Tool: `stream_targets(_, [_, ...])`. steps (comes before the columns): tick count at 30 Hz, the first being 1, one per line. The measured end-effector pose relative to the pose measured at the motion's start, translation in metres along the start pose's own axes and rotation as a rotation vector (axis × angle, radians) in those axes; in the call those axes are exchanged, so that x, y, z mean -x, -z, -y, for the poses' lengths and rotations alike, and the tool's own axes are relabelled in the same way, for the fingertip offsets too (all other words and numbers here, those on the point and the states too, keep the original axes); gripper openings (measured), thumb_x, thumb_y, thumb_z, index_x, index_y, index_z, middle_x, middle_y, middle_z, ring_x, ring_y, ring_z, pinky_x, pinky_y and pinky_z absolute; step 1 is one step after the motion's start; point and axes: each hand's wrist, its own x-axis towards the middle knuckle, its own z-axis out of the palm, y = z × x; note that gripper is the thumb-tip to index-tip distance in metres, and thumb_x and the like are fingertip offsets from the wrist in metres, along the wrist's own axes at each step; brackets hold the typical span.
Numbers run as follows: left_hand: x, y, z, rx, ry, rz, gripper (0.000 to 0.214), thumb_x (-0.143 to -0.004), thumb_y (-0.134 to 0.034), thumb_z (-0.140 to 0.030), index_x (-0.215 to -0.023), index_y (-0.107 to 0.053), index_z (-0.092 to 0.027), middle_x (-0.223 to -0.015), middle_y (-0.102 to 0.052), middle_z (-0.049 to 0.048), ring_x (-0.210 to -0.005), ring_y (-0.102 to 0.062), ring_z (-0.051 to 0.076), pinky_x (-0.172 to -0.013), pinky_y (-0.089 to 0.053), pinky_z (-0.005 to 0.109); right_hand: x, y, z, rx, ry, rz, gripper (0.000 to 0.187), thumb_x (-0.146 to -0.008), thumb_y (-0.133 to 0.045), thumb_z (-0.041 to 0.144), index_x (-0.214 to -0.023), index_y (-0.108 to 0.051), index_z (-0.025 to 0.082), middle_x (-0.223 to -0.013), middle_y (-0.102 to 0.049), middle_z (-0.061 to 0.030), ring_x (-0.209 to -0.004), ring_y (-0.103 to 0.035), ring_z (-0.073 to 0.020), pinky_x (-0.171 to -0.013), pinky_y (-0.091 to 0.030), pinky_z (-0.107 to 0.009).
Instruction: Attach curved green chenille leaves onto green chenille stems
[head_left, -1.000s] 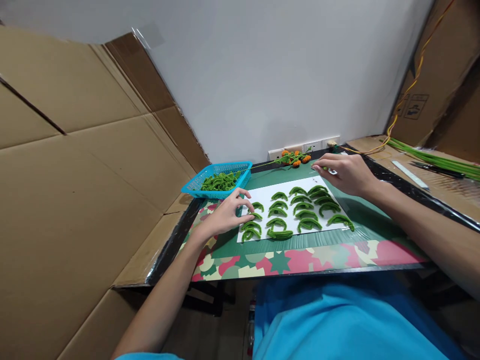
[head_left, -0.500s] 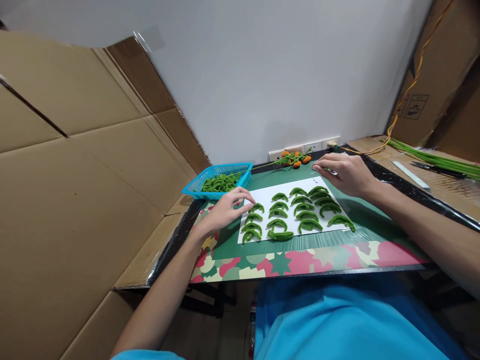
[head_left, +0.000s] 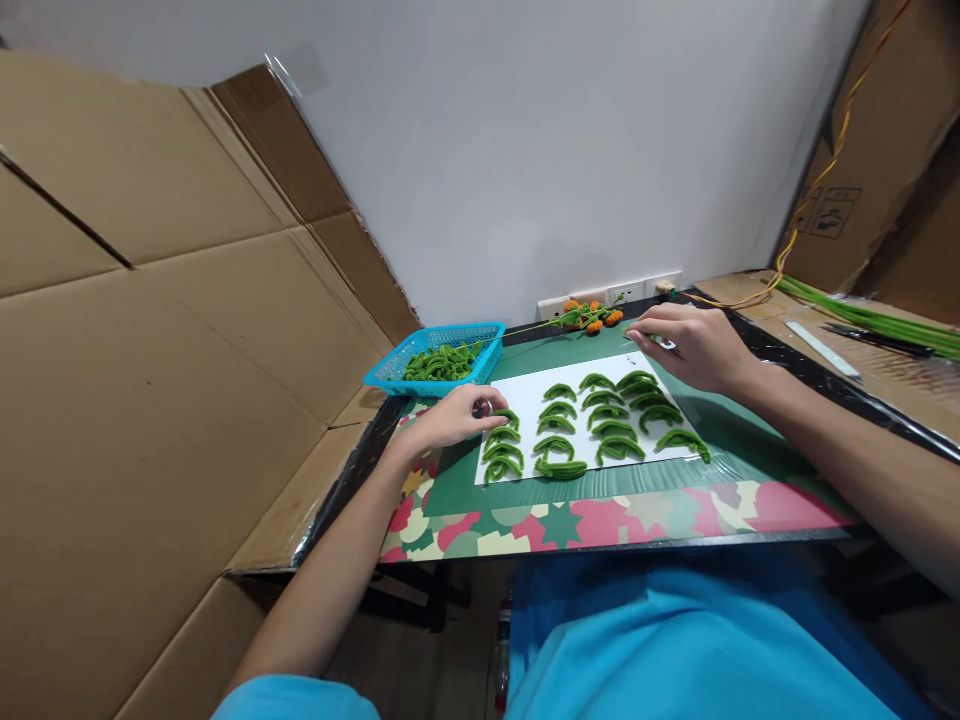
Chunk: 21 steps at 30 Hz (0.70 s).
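Curved green pipe-cleaner pieces [head_left: 602, 398] lie in columns on a white sheet [head_left: 517, 395]. My left hand [head_left: 457, 415] is at the sheet's left edge, thumb and finger closed on the top green pipe-cleaner piece [head_left: 511, 420] of the left column. Above the sheet's far right corner hovers my right hand [head_left: 694, 348], its fingers pinched together. A small pale bit shows between those fingers, too small to name. A straighter green bundle [head_left: 562, 470] rests at the sheet's near edge.
A blue basket [head_left: 382, 378] of green pieces stands at the back left. Orange flowers on a green stem [head_left: 592, 318] lie by the wall sockets [head_left: 628, 292]. Green stems [head_left: 870, 318] and a pale strip [head_left: 823, 350] are on the right. Cardboard [head_left: 187, 330] walls the left side.
My left hand has shifted slightly left and toward me, and the top piece of the left column has moved with it. My right hand stays almost in place.
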Motion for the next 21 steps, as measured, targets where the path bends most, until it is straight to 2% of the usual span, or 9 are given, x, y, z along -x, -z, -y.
stream_targets(7, [0.0067,0.0038,-0.0043,0.044,0.034,0.038,0.044,-0.099,-0.057,-0.059,-0.110,-0.075,-0.020,-0.103,-0.074,0.0075,-0.086,-0.063,0.021,-0.077,-0.047,0.033,0.0003,0.0000,-0.0005,0.004,0.000,0.012,0.035,-0.109,-0.049,0.035,-0.100,-0.079,0.022,-0.099,-0.081,-0.0073,-0.086,-0.073,-0.0213,-0.066,-0.048,-0.032])
stream_targets(12, [0.0108,0.0025,-0.0054,0.050,0.003,0.011,0.047,-0.101,-0.054,-0.059,-0.112,-0.076,-0.019,-0.111,-0.075,0.0091,-0.096,-0.065,0.023,-0.082,-0.048,0.033,0.0008,-0.0002,0.0000,0.004,0.003,0.017,0.036,-0.109,-0.048,0.036,-0.099,-0.079,0.023,-0.099,-0.081,-0.0069,-0.086,-0.074,-0.0214,-0.067,-0.049,-0.033])
stream_targets(18, [0.0078,-0.0025,0.0027,0.084,-0.004,-0.003,0.046,-0.096,-0.062,-0.059,-0.111,-0.075,-0.018,-0.083,-0.067,0.0039,-0.074,-0.058,0.017,-0.066,-0.043,0.028,0.0006,0.0001,0.0005,-0.009,0.002,0.024,0.036,-0.109,-0.047,0.037,-0.100,-0.079,0.023,-0.100,-0.081,-0.0076,-0.087,-0.074,-0.0224,-0.066,-0.049,-0.033])
stream_targets(21, [0.0059,-0.0035,0.0024,0.076,0.000,-0.014,0.042,-0.093,-0.066,-0.056,-0.110,-0.074,-0.018,-0.078,-0.063,0.0019,-0.071,-0.056,0.016,-0.064,-0.041,0.027,0.0005,-0.0002,0.0004,-0.008,0.010,0.023,0.037,-0.109,-0.047,0.037,-0.099,-0.079,0.023,-0.099,-0.081,-0.0074,-0.087,-0.074,-0.0215,-0.066,-0.048,-0.032])
